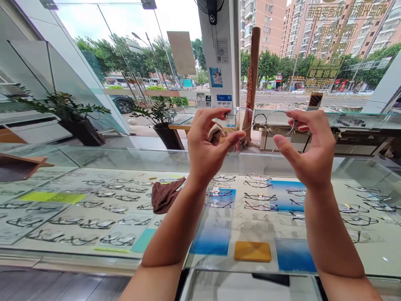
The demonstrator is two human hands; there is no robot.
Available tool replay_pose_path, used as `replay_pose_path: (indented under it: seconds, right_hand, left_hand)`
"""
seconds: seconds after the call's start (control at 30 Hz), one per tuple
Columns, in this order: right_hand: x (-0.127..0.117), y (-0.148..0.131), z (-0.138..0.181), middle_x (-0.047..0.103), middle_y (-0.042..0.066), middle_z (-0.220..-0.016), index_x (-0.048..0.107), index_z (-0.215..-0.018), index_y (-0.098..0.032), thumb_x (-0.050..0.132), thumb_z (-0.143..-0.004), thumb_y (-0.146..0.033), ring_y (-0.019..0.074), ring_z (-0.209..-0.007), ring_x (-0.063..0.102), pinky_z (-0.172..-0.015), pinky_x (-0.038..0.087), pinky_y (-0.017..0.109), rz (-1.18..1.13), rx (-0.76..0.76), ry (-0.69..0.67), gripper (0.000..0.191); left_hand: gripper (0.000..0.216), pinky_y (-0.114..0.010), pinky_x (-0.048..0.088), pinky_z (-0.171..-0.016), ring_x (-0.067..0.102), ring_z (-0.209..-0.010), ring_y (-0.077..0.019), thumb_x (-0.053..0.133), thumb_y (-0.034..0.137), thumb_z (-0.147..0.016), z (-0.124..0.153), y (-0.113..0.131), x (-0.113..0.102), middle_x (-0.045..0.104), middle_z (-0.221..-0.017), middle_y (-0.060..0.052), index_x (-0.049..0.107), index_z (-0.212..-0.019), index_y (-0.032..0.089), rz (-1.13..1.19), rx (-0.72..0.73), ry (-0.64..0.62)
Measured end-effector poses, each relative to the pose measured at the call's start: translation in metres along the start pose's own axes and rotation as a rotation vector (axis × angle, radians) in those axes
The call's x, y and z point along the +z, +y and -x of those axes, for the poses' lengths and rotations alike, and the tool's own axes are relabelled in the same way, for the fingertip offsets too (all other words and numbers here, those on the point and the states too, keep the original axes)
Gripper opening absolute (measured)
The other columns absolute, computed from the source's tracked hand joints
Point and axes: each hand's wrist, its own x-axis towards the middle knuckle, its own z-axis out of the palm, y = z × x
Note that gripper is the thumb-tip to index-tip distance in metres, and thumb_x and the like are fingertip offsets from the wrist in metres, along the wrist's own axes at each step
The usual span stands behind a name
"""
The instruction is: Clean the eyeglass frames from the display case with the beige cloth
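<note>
Both my hands hold up a pair of glasses (258,115) with round lenses and a thin metal frame, above the glass display case. My left hand (206,140) pinches the left side of the frame between thumb and fingers. A bit of light cloth (215,133) shows tucked in that palm. My right hand (313,146) grips the right side of the frame in the same way. Under the left forearm a brown cloth (167,195) lies crumpled on the case top. A yellow-brown box (252,251) rests on the case between my forearms.
The glass display case (216,159) spans the view, with many glasses (97,223) laid in rows inside. A wooden tray-like piece (21,165) juts in at left. Beyond stand potted plants (161,117), a wooden post (253,75), another glass counter (354,121) and street-facing windows.
</note>
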Motion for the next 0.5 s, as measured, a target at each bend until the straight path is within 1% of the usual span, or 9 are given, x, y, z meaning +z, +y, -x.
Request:
replay_pose_path:
  seconds: [0.1, 0.2, 0.27, 0.37, 0.5]
  right_hand:
    - [-0.001, -0.002, 0.001, 0.068, 0.007, -0.116, 0.069, -0.122, -0.033, 0.073, -0.088, -0.048, 0.0321, -0.112, 0.063, -0.101, 0.054, 0.054, 0.033, 0.001, 0.000, 0.038]
    - [-0.001, -0.002, 0.001, 0.066, 0.008, -0.117, 0.069, -0.123, -0.036, 0.074, -0.087, -0.050, 0.0350, -0.119, 0.060, -0.104, 0.052, 0.057, 0.041, -0.003, 0.006, 0.039]
    - [-0.001, -0.002, 0.001, 0.065, 0.008, -0.118, 0.068, -0.126, -0.037, 0.074, -0.087, -0.050, 0.0375, -0.124, 0.057, -0.106, 0.050, 0.060, 0.074, -0.019, 0.015, 0.041]
    - [0.000, -0.001, 0.003, 0.063, 0.008, -0.120, 0.066, -0.132, -0.037, 0.074, -0.088, -0.050, 0.0392, -0.127, 0.055, -0.109, 0.046, 0.062, 0.150, -0.082, 0.038, 0.047]
    - [0.005, 0.001, 0.007, 0.062, 0.009, -0.120, 0.063, -0.139, -0.034, 0.071, -0.091, -0.049, 0.0371, -0.124, 0.058, -0.108, 0.046, 0.059, 0.291, -0.187, 0.080, 0.050]
  left_hand:
    - [0.041, -0.032, 0.050, -0.065, 0.062, -0.087, -0.0174, 0.081, 0.050, -0.086, 0.000, -0.003, 0.000, 0.067, -0.110, -0.003, 0.069, -0.123, 0.037, 0.038, -0.020, 0.012]
    - [0.045, -0.030, 0.047, -0.061, 0.061, -0.081, -0.0154, 0.081, 0.052, -0.085, 0.000, -0.005, 0.001, 0.068, -0.110, -0.003, 0.070, -0.125, 0.036, 0.041, -0.028, 0.005]
    - [0.047, -0.029, 0.047, -0.062, 0.063, -0.082, -0.0155, 0.082, 0.053, -0.085, 0.000, -0.006, 0.002, 0.069, -0.112, -0.003, 0.070, -0.127, 0.035, 0.046, -0.033, 0.002]
    - [0.049, -0.029, 0.048, -0.063, 0.064, -0.087, -0.0169, 0.083, 0.052, -0.083, 0.000, -0.010, 0.006, 0.072, -0.116, -0.004, 0.071, -0.127, 0.034, 0.071, -0.060, 0.008]
    - [0.055, -0.028, 0.045, -0.059, 0.063, -0.079, -0.0150, 0.087, 0.051, -0.078, 0.002, -0.012, 0.012, 0.073, -0.121, -0.005, 0.071, -0.128, 0.033, 0.126, -0.104, 0.023]
